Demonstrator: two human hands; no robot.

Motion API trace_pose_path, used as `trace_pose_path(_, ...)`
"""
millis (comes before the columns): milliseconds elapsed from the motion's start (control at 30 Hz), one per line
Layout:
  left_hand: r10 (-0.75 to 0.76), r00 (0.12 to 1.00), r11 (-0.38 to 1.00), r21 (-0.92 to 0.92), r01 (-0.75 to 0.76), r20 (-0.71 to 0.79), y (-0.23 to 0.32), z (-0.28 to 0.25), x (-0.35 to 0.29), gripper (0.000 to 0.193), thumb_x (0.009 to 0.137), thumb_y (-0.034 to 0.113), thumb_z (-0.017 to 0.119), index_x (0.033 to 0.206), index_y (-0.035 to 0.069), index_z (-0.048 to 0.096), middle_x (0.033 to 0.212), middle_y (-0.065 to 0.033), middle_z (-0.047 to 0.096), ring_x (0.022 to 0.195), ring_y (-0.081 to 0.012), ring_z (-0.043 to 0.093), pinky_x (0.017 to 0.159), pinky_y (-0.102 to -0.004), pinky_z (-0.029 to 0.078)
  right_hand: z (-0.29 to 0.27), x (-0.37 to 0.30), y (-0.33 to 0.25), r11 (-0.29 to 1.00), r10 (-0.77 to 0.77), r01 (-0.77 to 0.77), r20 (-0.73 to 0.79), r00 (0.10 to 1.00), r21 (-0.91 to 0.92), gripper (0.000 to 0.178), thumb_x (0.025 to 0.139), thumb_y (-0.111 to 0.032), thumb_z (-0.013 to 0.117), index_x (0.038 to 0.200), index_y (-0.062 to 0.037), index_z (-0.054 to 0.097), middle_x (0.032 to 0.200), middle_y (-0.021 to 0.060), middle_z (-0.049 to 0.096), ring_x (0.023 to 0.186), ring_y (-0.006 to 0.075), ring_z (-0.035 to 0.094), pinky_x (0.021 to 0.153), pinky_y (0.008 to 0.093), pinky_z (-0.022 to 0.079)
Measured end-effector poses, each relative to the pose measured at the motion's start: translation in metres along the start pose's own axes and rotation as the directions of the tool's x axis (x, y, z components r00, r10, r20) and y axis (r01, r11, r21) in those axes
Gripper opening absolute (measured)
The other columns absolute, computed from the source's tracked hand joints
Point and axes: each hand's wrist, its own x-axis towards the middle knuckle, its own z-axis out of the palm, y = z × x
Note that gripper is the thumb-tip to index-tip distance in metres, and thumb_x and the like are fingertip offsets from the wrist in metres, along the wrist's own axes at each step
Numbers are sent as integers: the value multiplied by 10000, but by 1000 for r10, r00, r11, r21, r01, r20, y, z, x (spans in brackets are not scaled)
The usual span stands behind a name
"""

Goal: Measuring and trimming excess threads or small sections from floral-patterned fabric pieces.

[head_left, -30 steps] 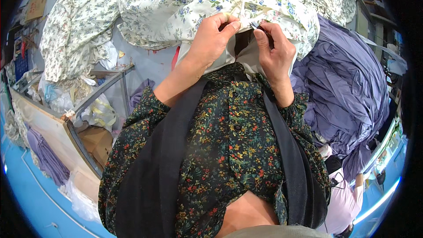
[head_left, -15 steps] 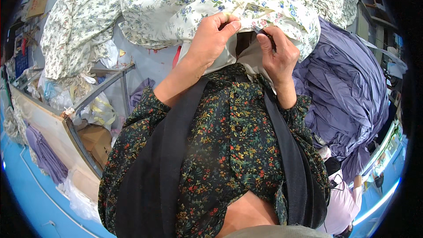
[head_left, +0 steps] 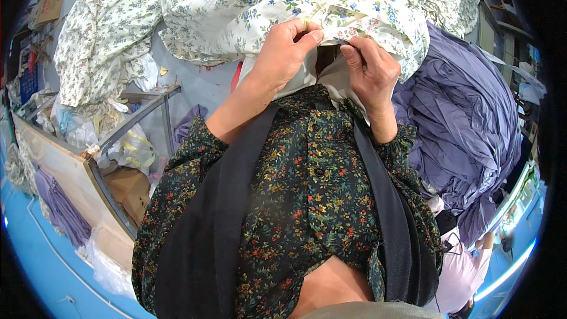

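The fingers of the left hand (head_left: pixel 283 53) are pinched together on the edge of the floral cloth (head_left: pixel 248 6). The same edge is clamped by the right hand (head_left: pixel 369 71), just beside. The cloth is spread over the table, near a purple fabric pile (head_left: pixel 466 118).

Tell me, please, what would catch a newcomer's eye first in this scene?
First, the two bare hands at top centre: the left hand and the right hand each pinch an edge of the cream cotton fabric with small blue flowers, which is heaped across the top. To the right lies a big crumpled pile of plain lilac cloth. At lower left stands a metal-framed bin stuffed with fabric scraps.
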Motion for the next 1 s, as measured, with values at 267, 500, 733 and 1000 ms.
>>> trace_pose_path(267,16,1000,989,149,-13,-21,4,3,-5,150,934,120,645,1004,-9,673,889,31,641,801,-34,518,718,-193,418,-3,3,-4,1000,-10,10,68,998,8,147,831,-195,731,866,-75,654,753,80,657,633,268,638,560,339,482)
trace_pose_path(500,60,998,972,227,-57,-9,9,3,-9,139,929,125,653,978,-1,681,858,38,636,783,-36,504,698,-204,415,-11,-2,-2,958,177,-227,263,948,175,106,872,-139,690,920,-48,662,768,37,667,652,170,630,606,280,477)
trace_pose_path(733,174,985,968,183,-172,9,-4,4,-7,164,924,54,642,1065,-20,681,972,-20,691,860,-75,580,787,-234,464,-16,0,-7,456,373,-541,399,837,707,342,898,-129,676,1211,-13,601,751,-64,548,702,16,476,651,174,364)
trace_pose_path(1000,287,953,837,458,-299,97,3,7,-10,179,880,25,636,1051,16,691,876,-73,642,791,-167,591,729,-298,459,16,3,-14,872,269,-279,83,959,402,292,817,14,698,1088,-95,706,758,-49,640,690,37,555,591,220,447)
